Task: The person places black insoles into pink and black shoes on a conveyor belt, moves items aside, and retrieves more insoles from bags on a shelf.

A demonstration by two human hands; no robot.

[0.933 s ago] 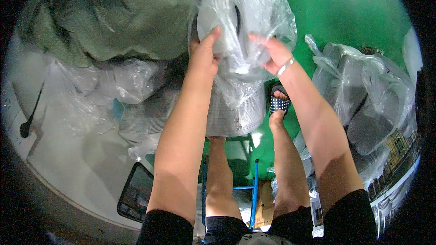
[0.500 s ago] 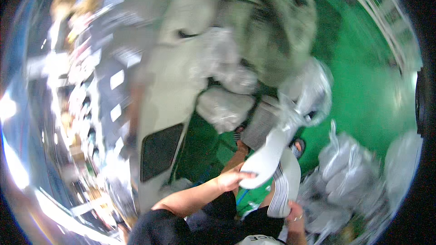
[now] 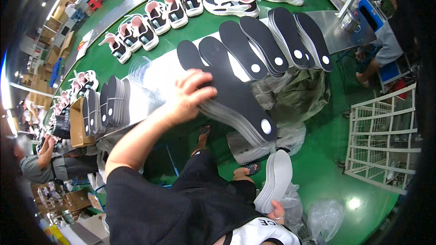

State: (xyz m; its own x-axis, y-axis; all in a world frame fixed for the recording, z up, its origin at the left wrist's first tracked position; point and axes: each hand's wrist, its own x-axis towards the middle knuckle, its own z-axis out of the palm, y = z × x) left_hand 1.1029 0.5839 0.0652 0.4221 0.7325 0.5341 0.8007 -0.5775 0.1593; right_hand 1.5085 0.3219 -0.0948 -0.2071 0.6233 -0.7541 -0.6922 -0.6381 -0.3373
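My left hand [image 3: 188,97] clamps black insoles [image 3: 237,97] — heels over open floor [image 3: 327,154], beyond the table [image 3: 341,37] edge. My right hand [image 3: 276,211] grips pale insoles [image 3: 276,179]; my shirt [image 3: 249,236] bears dark lettering.

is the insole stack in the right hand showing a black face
No, the right hand holds a stack of insoles with a pale grey face showing.

Matt insoles [image 3: 238,95]; glossy floor [image 3: 329,159]

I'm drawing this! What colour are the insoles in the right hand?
The insoles in the right hand look light grey, clearest in the head view.
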